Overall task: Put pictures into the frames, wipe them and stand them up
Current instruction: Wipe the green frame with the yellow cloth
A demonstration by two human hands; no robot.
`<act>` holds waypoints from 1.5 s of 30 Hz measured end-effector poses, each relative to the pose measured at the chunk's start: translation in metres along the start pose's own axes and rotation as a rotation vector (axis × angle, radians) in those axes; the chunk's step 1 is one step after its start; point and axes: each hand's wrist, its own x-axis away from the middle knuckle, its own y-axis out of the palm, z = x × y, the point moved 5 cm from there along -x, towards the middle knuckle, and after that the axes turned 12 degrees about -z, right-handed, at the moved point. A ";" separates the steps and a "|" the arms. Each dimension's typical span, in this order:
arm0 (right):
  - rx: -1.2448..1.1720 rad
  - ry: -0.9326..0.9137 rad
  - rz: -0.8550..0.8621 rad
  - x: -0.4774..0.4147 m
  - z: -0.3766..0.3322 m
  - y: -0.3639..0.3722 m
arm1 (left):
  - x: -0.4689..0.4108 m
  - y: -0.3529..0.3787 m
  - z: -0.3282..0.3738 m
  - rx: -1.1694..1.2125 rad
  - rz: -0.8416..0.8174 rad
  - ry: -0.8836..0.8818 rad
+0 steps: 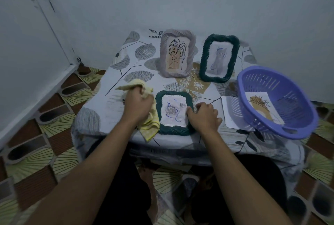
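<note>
A dark green frame (173,130) with a blue line drawing lies flat at the table's front edge. My left hand (138,106) grips a yellow cloth (149,127) just left of it, the cloth draping over the frame's left side. My right hand (204,114) holds the frame's right edge with curled fingers. Behind them stand a grey frame (178,53) with a leaf drawing and a second dark green frame (219,58) with a faint blue figure.
A purple plastic basket (276,101) sits tilted at the right with a picture (262,105) inside and a white sheet (230,114) under it. The small table (115,109) has a leaf-patterned cover. Walls close behind and left; tiled floor around.
</note>
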 end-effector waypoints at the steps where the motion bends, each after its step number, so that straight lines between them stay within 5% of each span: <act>1: 0.016 -0.010 0.006 0.000 0.001 0.001 | 0.002 0.008 0.000 -0.053 -0.042 0.022; 9: -0.118 -0.024 0.009 -0.004 -0.003 0.001 | 0.006 0.023 -0.012 -0.088 -0.029 0.076; 13: -0.431 -0.004 -0.014 -0.004 -0.006 0.000 | 0.006 0.021 -0.016 -0.055 0.031 0.012; 17: -0.865 -0.081 -0.138 0.006 -0.016 -0.001 | 0.009 0.007 -0.013 -0.020 0.264 -0.087; 21: -1.100 -0.072 -0.247 0.013 -0.025 -0.004 | 0.014 -0.007 -0.003 -0.028 0.399 0.008; 30: -1.303 -0.195 -0.200 0.021 -0.034 -0.011 | 0.013 0.017 0.045 -0.328 -0.040 0.436; 37: -1.340 -0.313 -0.130 0.025 -0.041 -0.024 | 0.051 0.064 0.053 -0.428 -0.484 0.371; 41: -1.345 -0.344 -0.140 0.032 -0.044 -0.028 | 0.052 0.075 0.053 -0.601 -0.463 0.556; 45: -1.298 -0.431 -0.194 0.044 -0.058 -0.023 | 0.018 0.062 0.053 -0.701 -0.265 0.424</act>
